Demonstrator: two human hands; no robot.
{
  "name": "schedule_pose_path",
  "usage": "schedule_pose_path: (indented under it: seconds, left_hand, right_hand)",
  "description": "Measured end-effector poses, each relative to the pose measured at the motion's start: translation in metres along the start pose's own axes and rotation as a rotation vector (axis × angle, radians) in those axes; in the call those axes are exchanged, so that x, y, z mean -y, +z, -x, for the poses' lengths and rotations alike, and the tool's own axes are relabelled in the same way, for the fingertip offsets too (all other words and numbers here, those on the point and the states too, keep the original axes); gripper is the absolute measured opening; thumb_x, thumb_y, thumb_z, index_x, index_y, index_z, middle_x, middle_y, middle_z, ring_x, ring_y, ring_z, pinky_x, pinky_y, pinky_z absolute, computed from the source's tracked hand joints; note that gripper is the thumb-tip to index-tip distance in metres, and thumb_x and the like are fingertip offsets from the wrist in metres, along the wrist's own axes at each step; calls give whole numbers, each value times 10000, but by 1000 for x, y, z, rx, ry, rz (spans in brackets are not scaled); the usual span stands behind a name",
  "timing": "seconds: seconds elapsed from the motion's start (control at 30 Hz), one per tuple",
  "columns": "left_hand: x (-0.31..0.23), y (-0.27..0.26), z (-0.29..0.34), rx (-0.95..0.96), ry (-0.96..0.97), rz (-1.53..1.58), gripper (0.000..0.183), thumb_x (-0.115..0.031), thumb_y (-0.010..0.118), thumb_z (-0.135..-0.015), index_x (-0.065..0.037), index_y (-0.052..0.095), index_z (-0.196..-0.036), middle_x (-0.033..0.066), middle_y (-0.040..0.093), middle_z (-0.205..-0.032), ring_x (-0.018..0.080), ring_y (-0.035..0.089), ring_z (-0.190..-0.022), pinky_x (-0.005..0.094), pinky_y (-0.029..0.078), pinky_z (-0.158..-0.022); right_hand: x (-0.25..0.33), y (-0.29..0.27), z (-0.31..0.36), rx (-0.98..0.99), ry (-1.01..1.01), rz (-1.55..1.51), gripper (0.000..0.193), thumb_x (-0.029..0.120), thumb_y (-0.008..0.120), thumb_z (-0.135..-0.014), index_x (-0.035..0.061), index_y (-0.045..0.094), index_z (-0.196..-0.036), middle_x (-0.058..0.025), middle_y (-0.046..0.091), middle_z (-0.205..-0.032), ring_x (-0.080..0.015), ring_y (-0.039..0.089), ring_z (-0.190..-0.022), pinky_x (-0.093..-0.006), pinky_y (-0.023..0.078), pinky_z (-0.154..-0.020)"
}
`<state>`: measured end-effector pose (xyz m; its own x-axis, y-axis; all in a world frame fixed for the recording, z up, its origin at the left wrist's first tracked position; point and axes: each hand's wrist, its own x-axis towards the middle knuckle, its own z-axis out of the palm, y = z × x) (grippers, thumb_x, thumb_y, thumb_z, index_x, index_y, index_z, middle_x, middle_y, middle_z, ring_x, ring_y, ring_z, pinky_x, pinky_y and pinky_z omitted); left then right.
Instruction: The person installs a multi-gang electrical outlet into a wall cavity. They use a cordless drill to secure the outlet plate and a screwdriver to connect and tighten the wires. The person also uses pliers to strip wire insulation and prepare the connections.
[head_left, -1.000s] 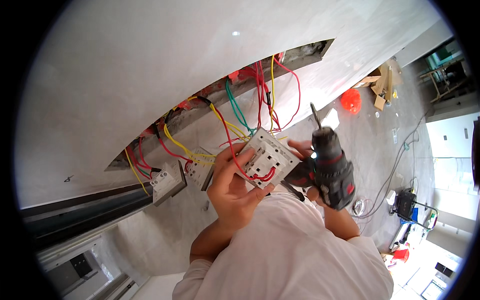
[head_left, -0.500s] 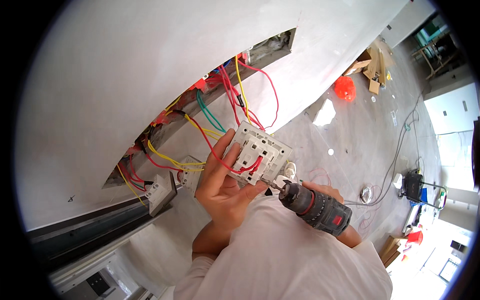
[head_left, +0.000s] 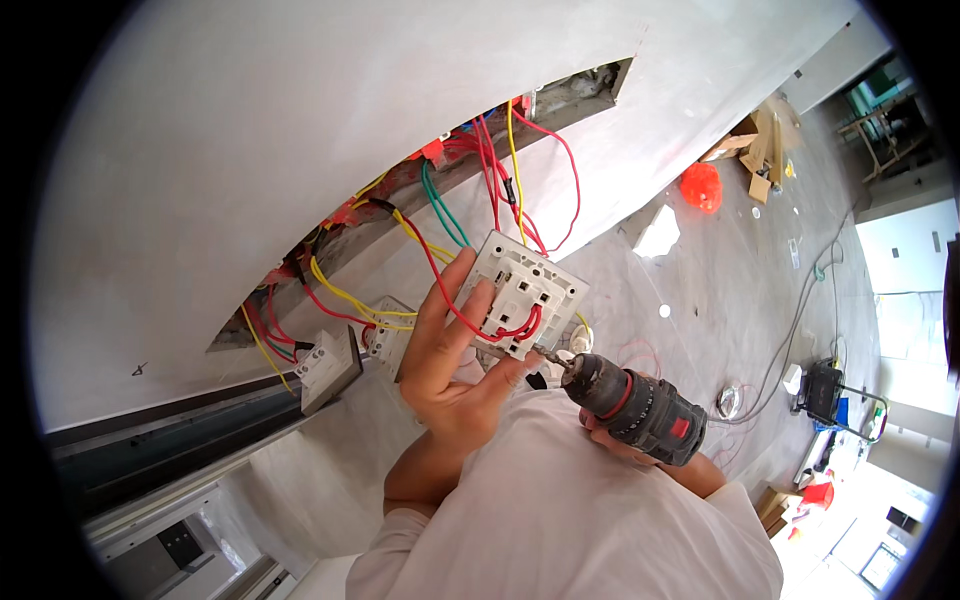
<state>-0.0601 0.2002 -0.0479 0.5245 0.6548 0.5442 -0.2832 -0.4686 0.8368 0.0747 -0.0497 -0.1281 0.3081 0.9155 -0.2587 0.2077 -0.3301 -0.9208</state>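
Observation:
My left hand (head_left: 445,385) grips a white square wall switch (head_left: 520,290) by its edges, its back with the terminals facing me. A short red wire loops between terminals on its lower side, and a longer red wire runs from it to the wall. Closed round a black cordless drill (head_left: 640,412), my right hand (head_left: 610,440) is largely hidden behind the tool. The drill's bit (head_left: 550,355) points at the lower edge of the switch, close to my left thumb; whether it touches cannot be told.
Red, yellow and green wires (head_left: 440,210) come out of a long slot (head_left: 590,92) in the white wall. Two more wired plates (head_left: 330,368) hang at the left. A red bag (head_left: 701,188), cardboard (head_left: 760,160), cables (head_left: 790,340) and a black cart (head_left: 822,392) stand on the floor.
The drill has drawn slightly back and to the right, and my right fingers now lie beneath it rather than over its far side. The switch is still in my left hand, turned slightly.

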Motion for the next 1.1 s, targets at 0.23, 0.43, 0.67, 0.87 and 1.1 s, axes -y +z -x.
schedule_pose_path:
  seconds: [0.23, 0.43, 0.67, 0.87, 1.1]
  left_hand:
    - [11, 3, 5, -52, -1, 56, 718, 75, 834, -697, 110, 589, -1371, 363, 433, -1519, 405, 588, -1303, 449, 565, -993]
    - [9, 3, 2, -37, 10, 42, 713, 63, 815, -743, 97, 557, -1407, 367, 397, -1540, 423, 560, -1332, 482, 545, -1035]
    - [7, 10, 1, -38, -46, 150, 746, 60, 826, -749, 82, 534, -1435, 352, 373, -1566, 428, 543, -1350, 490, 548, -1037]
    - [-1, 20, -4, -117, -120, 234, 788, 106, 715, -658, 179, 490, -1411, 304, 397, -1574, 410, 526, -1372, 527, 502, -1103]
    - [-1, 20, -2, -128, -137, 274, 791, 86, 746, -670, 175, 489, -1413, 278, 405, -1580, 402, 539, -1364, 517, 496, -1114]
  right_hand:
    - [64, -13, -12, 49, 295, -43, 679, 292, 914, -701, 184, 653, -1318, -28, 753, -1047, -207, 728, -923, -354, 569, -836]
    - [74, -20, -9, -81, -157, 172, 592, 263, 885, -757, 155, 651, -1290, 3, 754, -1017, -183, 723, -881, -328, 562, -818]
    - [58, -22, -12, -18, -281, -92, 637, 294, 878, -769, 64, 622, -1305, -24, 748, -1073, -188, 719, -932, -326, 550, -864]
    - [60, -27, -15, -51, -378, -44, 656, 250, 861, -785, 69, 604, -1361, -41, 735, -1146, -171, 710, -973, -312, 541, -914]
    - [62, -25, -13, 14, -210, -59, 659, 172, 849, -794, 74, 595, -1394, -32, 737, -1173, -151, 706, -984, -290, 540, -925]
